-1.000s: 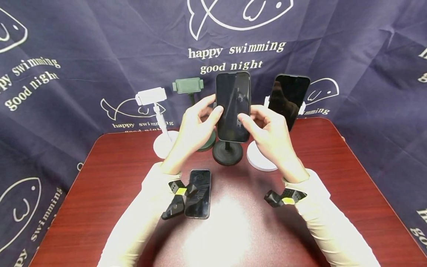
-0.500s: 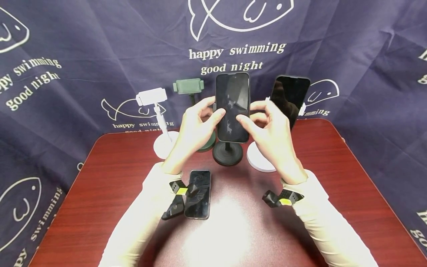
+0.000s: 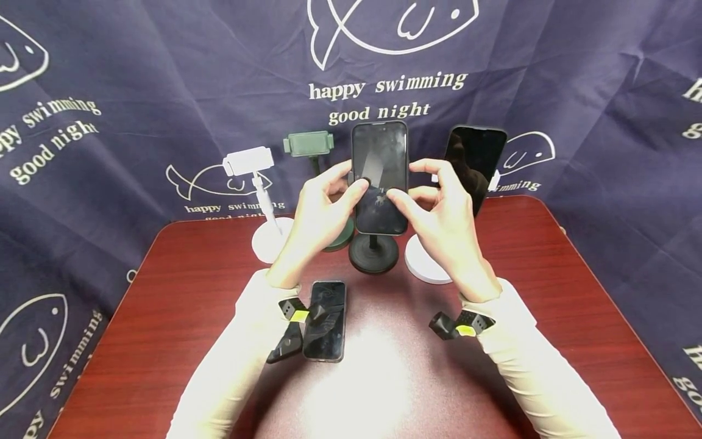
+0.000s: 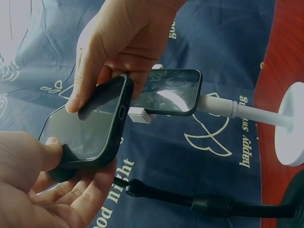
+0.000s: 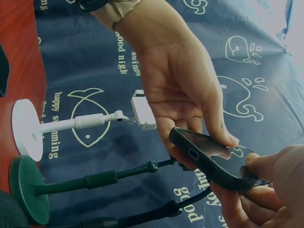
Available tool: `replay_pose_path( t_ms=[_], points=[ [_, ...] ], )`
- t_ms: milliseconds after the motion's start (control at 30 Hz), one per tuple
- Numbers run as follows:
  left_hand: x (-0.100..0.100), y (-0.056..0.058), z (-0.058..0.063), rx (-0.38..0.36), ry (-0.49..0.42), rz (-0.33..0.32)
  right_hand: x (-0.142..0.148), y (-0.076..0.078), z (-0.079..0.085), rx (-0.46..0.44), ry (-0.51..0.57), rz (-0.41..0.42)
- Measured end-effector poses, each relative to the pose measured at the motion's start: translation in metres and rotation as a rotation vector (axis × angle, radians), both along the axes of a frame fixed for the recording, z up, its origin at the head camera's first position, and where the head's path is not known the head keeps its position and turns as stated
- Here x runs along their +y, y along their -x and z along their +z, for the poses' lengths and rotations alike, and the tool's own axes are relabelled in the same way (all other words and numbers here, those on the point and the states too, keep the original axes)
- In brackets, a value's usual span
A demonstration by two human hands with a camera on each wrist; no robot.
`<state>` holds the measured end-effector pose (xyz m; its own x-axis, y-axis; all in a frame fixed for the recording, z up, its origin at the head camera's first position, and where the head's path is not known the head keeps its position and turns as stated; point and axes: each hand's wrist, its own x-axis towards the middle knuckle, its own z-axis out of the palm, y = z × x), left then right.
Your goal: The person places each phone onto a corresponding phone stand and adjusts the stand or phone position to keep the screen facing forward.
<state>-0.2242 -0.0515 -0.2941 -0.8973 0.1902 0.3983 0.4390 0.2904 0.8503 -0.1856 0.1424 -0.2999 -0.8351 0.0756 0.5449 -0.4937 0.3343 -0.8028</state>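
Note:
In the head view a black smartphone (image 3: 380, 149) stands upright above the round base of a black phone stand (image 3: 374, 253). My left hand (image 3: 322, 204) holds its left edge, thumb on the screen and fingers at the side and back. On the opposite edge my right hand (image 3: 446, 213) grips it likewise, thumb low on the screen. The left wrist view shows both thumbs on the glass of the phone (image 4: 88, 130). Fingers reach behind the phone (image 5: 209, 161) in the right wrist view. The stand's clamp is mostly hidden behind the phone.
A white stand (image 3: 430, 259) at right bears another phone (image 3: 476, 158), tilted. To the left are a white stand (image 3: 248, 161) and a green stand (image 3: 309, 144) with bare holders. Two more phones lie on the red table (image 3: 181, 292), one the nearer phone (image 3: 325, 320), beside my left wrist.
My right index finger has straightened and risen slightly along the phone's edge. The reflection on the screen has shifted. The phone and left hand stay nearly in place.

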Motion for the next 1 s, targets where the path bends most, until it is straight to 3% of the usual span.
replay_pose_path(
  t_ms=[200,467,667,1000],
  points=[
    [0.003,0.0,0.001,-0.071,-0.088,-0.033,0.0,0.002,-0.002,0.017,0.006,-0.011],
    [0.003,-0.002,0.003,-0.154,-0.097,-0.002,0.002,0.005,-0.007,0.022,0.014,-0.021],
    [0.004,-0.002,0.003,-0.136,-0.099,0.003,0.003,0.007,-0.007,0.02,0.017,0.015],
    [0.005,-0.002,0.002,-0.131,-0.132,-0.005,0.004,0.012,-0.007,-0.026,0.153,0.097]
  ],
)
